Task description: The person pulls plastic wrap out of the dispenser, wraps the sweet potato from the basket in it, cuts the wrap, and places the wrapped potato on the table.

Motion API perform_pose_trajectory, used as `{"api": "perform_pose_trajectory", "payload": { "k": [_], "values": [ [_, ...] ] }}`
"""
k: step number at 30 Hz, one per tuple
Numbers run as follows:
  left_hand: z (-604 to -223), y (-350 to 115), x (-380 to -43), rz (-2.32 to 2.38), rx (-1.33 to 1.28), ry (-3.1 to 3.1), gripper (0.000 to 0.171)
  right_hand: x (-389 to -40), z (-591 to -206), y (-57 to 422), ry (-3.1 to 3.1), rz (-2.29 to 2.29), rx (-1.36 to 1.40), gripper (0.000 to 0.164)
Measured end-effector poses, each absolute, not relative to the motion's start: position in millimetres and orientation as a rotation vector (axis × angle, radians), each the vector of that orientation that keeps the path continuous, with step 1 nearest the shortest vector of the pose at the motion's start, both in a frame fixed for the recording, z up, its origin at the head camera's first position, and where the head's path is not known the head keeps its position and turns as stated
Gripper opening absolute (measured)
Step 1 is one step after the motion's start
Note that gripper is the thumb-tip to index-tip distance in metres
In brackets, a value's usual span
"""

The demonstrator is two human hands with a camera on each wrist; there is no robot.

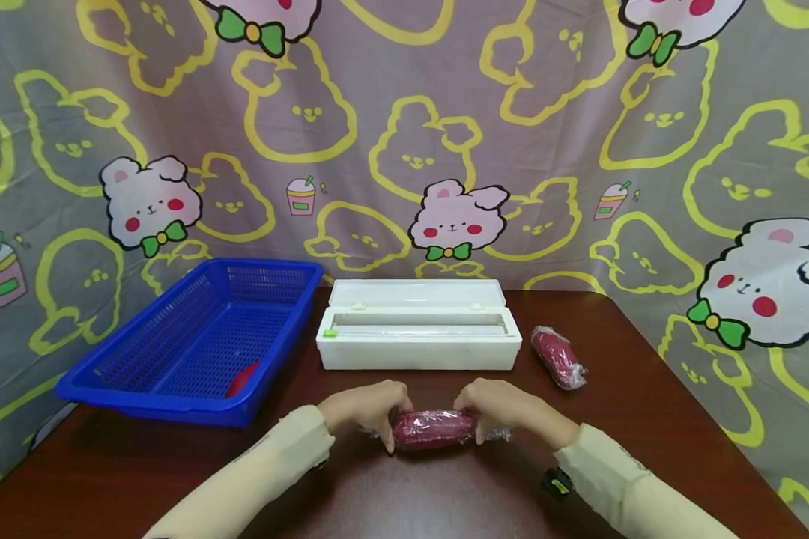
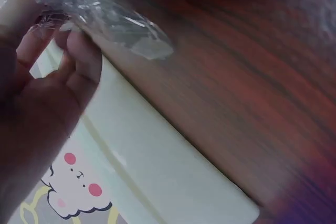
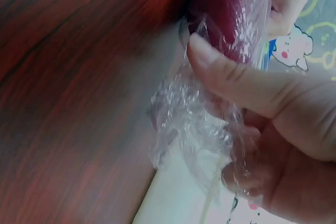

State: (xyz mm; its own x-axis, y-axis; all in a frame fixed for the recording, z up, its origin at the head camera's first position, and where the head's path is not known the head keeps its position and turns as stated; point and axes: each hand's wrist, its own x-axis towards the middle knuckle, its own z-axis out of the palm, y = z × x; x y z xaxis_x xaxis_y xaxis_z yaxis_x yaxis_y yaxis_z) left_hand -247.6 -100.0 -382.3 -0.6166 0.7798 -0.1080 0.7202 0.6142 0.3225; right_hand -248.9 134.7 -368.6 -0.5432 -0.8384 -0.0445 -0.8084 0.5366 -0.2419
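Observation:
Between the two hands lies a dark red, elongated item (image 1: 434,430) wrapped in clear plastic film, low over the table in front of the white box. My left hand (image 1: 373,408) pinches its left end. In the left wrist view a loose tail of film (image 2: 126,24) sticks out past those fingers. My right hand (image 1: 502,406) grips the other end, thumb and fingers around the gathered film. Crumpled film (image 3: 184,111) hangs out of that hand in the right wrist view, beside the item's smooth, rounded red end (image 3: 223,9).
A white film dispenser box (image 1: 418,355) stands behind the hands, lid raised, a roll inside. At left is a blue plastic basket (image 1: 243,408) with a red item (image 1: 243,379) in it. Another film-wrapped red item (image 1: 558,358) lies to the right on the brown table (image 1: 647,419). A patterned curtain (image 1: 391,67) hangs behind.

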Motion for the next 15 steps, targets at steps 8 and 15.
{"api": "perform_pose_trajectory", "payload": {
  "k": [8,15],
  "values": [
    [-381,-100,-249,0.418,1.176,2.630,0.031,-244,-371,129,2.772,-0.295,-1.238,0.026],
    [-382,-89,-248,0.438,0.915,2.740,0.017,-242,-377,126,2.859,-0.442,-1.213,0.030]
  ]
}}
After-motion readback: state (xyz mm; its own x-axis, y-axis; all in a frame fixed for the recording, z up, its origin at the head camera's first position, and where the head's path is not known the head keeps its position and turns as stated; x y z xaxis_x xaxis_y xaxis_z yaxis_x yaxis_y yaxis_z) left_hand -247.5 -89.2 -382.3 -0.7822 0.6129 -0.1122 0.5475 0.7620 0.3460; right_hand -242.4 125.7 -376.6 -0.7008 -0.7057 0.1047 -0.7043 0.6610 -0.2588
